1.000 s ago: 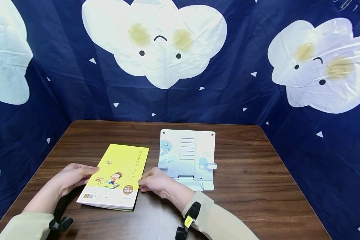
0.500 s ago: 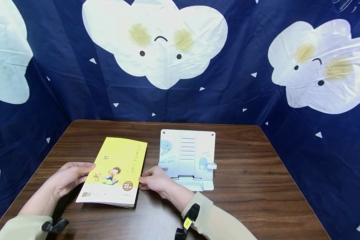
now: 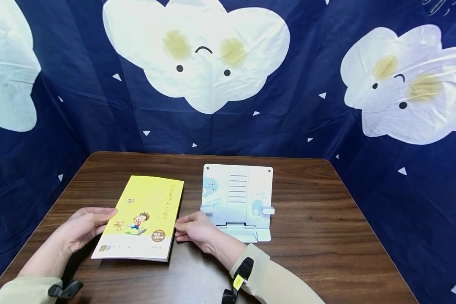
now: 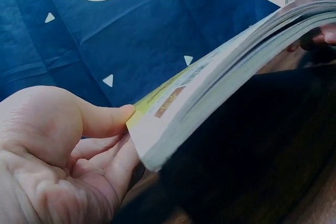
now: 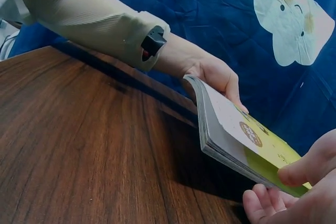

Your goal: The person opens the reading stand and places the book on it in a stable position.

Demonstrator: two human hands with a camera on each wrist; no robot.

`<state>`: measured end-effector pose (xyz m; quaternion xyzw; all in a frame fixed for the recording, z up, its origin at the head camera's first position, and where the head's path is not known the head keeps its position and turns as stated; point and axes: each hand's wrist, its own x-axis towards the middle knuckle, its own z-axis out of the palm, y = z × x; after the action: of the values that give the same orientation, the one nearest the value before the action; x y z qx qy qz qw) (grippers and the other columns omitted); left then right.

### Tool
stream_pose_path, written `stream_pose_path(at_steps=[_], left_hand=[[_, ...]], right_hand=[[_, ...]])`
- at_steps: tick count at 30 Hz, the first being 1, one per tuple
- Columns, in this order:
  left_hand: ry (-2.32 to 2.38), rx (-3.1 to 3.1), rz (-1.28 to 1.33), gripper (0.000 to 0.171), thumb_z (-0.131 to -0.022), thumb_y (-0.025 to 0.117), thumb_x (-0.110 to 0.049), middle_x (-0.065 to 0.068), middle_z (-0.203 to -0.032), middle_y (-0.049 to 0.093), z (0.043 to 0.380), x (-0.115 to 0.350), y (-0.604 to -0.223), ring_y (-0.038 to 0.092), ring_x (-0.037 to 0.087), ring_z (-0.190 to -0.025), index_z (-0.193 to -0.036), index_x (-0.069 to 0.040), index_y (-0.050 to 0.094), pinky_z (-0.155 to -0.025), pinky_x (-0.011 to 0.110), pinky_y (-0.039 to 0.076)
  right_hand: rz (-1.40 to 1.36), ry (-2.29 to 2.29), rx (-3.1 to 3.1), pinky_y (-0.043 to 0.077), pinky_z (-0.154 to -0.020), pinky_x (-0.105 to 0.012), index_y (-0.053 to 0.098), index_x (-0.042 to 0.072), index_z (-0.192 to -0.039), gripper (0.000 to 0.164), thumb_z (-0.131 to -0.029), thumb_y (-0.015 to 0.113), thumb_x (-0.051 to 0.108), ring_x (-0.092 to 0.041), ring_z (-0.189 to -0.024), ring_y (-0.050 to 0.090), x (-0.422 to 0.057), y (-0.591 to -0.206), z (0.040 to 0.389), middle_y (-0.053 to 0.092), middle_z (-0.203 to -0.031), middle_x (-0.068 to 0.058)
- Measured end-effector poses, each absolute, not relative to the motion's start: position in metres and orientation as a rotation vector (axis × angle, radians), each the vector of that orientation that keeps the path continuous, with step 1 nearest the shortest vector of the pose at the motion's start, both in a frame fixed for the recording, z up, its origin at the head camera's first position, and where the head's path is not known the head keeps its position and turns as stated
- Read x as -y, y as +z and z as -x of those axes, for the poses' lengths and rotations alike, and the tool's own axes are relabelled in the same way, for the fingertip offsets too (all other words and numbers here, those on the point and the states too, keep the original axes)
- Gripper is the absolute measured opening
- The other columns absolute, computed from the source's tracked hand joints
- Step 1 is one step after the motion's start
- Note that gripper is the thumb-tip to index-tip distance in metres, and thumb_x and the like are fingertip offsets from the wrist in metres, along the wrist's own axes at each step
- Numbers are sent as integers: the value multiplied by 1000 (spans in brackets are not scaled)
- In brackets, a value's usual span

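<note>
A thin paperback book [image 3: 144,202] with a yellow and white cover, a cartoon child and Chinese lettering is held slightly raised over the table. My left hand [image 3: 85,226] pinches its left edge, thumb on the cover and fingers underneath, as the left wrist view [image 4: 152,114] of the book also shows. At the opposite edge my right hand [image 3: 197,231] holds it; in the right wrist view its thumb [image 5: 302,171] lies over the cover and its fingers curl under the pages. The book bows a little between the two hands.
A pale blue and white book stand [image 3: 237,198] with dinosaur-like prints, slots and two side clips stands right of the book, partly behind my right hand. Under everything is a dark wood-grain table [image 3: 308,236]. Navy cloth [image 3: 251,131] printed with clouds encloses the table's back and sides.
The book has shifted left and a little away from me, and its tilt has changed. My left hand moved left with it; the right hand stays nearly in place at the edge.
</note>
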<state>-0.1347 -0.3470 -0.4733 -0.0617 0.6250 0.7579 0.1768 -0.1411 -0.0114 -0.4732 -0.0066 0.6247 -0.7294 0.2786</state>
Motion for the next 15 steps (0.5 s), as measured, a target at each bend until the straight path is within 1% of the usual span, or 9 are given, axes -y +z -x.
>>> stream_pose_path(at_steps=[3,7,11,13,15], left_hand=[[2151,-1748,158,24,-109,55,0,11,-99,78,133,349,-474,76,18,-90,-101,-7,77,-80,31,63],[2158,-1712,125,25,-109,54,0,11,-100,78,132,351,-476,76,18,-91,-102,-7,77,-81,31,63],[2167,-1689,104,27,-110,53,0,12,-100,78,132,352,-477,77,18,-91,-102,-8,78,-80,31,63],[2173,-1676,86,28,-110,52,0,12,-100,78,131,353,-477,77,19,-91,-102,-8,78,-80,31,63],[2177,-1667,62,29,-110,52,0,12,-100,78,131,353,-477,77,19,-91,-102,-8,78,-80,31,63]], right_hand=[[11,-1987,-1652,64,-83,-35,65,-14,-110,12,-101,62,-8,-19,-77,67,11,-473,141,66,-92,-13],[-24,-2043,-1544,63,-88,-42,64,-15,-109,10,-103,60,-7,-29,-85,74,11,-472,142,71,-95,-22],[-35,-2088,-1450,62,-88,-44,64,-15,-110,13,-105,60,-3,-36,-95,76,11,-472,143,73,-97,-27],[-34,-2103,-1436,62,-87,-44,64,-15,-110,13,-103,62,-4,-37,-96,76,11,-472,143,73,-97,-28],[-28,-2114,-1436,63,-87,-44,63,-15,-111,13,-101,64,-8,-38,-96,76,11,-472,142,73,-99,-28]])
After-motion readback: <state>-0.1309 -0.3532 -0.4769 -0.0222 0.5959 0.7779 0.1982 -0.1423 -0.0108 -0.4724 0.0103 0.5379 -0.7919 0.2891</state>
